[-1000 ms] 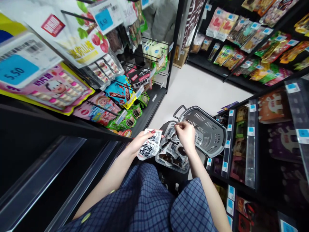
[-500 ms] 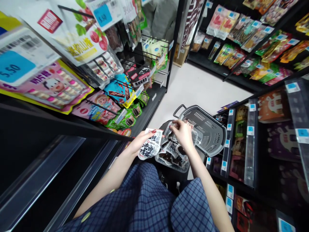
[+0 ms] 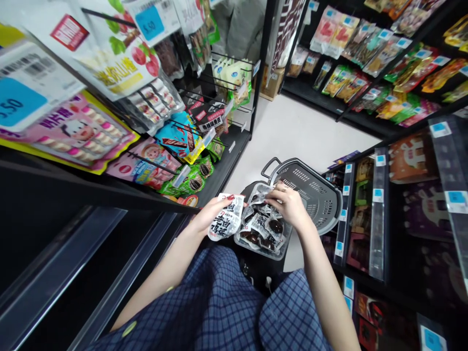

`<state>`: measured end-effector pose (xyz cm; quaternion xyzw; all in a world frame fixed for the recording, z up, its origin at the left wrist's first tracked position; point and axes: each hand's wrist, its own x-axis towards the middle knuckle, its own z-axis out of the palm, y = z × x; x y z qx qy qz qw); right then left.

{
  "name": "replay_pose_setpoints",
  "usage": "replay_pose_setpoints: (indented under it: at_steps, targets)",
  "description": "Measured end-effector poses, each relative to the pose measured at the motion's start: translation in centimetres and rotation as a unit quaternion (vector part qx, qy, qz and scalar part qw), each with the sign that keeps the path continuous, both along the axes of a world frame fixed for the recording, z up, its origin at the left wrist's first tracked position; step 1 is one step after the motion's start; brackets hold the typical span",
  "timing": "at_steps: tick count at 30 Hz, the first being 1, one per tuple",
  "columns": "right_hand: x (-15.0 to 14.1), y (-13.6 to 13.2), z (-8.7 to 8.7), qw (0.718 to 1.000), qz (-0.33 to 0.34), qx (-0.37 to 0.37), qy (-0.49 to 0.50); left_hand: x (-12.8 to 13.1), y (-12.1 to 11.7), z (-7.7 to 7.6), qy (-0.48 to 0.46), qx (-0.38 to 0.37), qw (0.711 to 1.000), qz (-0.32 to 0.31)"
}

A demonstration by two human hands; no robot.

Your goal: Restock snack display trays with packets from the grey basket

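Note:
My left hand [image 3: 210, 213], thumb on top, grips a white snack packet [image 3: 224, 219] printed with large black characters. To its right a clear plastic tub [image 3: 272, 254] holds several similar see-through packets [image 3: 258, 225] with dark, rounded food inside. My right hand [image 3: 287, 201] is over the tub's far right part. Its fingers are closed on the edge of a snack packet [image 3: 259, 196] there; the fingertips are partly hidden.
Beyond the tub, a grey shopping basket [image 3: 329, 214] with slotted walls stands on the pale floor [image 3: 292, 122]. Hanging snack bags [image 3: 117, 58] and price tags crowd the left rack. A shelf with boxed goods [image 3: 413, 158] runs along the right; more snacks fill the far shelves.
My right hand has moved right and slightly down over the tub, uncovering more of the packets. My left hand keeps its packet in nearly the same spot.

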<state>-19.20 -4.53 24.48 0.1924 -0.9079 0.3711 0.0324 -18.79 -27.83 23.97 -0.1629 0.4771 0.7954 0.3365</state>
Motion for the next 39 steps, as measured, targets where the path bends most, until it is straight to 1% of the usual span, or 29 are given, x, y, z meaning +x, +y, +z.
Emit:
replay_pose_setpoints:
  at_steps: [1,3,5,7,10,14,16,19,24,29,32,34,36,38,39]
  targets:
    - [0.3,0.2,0.0,0.999,-0.029,-0.015,0.021,0.0,0.0,0.0,0.001,0.0,1.0,0.0]
    - [1.0,0.4,0.1,0.991,-0.1,-0.086,0.025,0.1,0.1,-0.1,0.003,0.001,1.0,-0.005]
    - [2.1,0.5,0.4,0.971,-0.159,-0.177,-0.021,0.3,0.1,-0.3,0.015,-0.003,1.0,-0.012]
    - [3.4,0.4,0.7,0.948,-0.205,-0.23,-0.074,0.5,0.2,-0.5,0.042,-0.011,0.999,-0.03]
    - [5.4,-0.4,1.3,0.922,-0.265,-0.256,-0.118,1.1,1.0,-0.3,0.115,-0.03,0.989,-0.087]
    - [7.8,-1.8,1.8,0.888,-0.32,-0.294,-0.146,2.1,2.8,0.4,0.199,-0.063,0.962,-0.178]
    - [8.7,-2.1,2.0,0.874,-0.346,-0.309,-0.144,2.7,3.8,0.8,0.22,-0.079,0.952,-0.197]
    - [10.1,-2.1,2.0,0.852,-0.349,-0.358,-0.155,3.3,4.9,1.1,0.233,-0.089,0.949,-0.194]
    - [12.2,-1.8,1.9,0.816,-0.276,-0.458,-0.22,4.1,5.5,1.3,0.257,-0.085,0.943,-0.194]
    - [14.0,-1.8,1.6,0.796,-0.266,-0.493,-0.228,4.9,6.1,1.2,0.252,-0.084,0.944,-0.194]
    - [14.7,-1.9,1.2,0.798,-0.263,-0.49,-0.23,5.2,6.5,1.2,0.248,-0.098,0.947,-0.18]
    - [15.1,-2.0,0.9,0.803,-0.278,-0.483,-0.211,5.2,6.7,1.4,0.258,-0.123,0.943,-0.171]
    - [15.3,-2.0,0.7,0.805,-0.321,-0.472,-0.161,4.9,6.8,1.6,0.272,-0.147,0.935,-0.174]
    - [15.5,-1.9,0.6,0.811,-0.367,-0.448,-0.087,4.7,6.8,1.7,0.289,-0.165,0.924,-0.189]
    - [15.6,-1.7,0.6,0.816,-0.378,-0.434,-0.049,4.6,6.9,1.7,0.295,-0.17,0.918,-0.201]
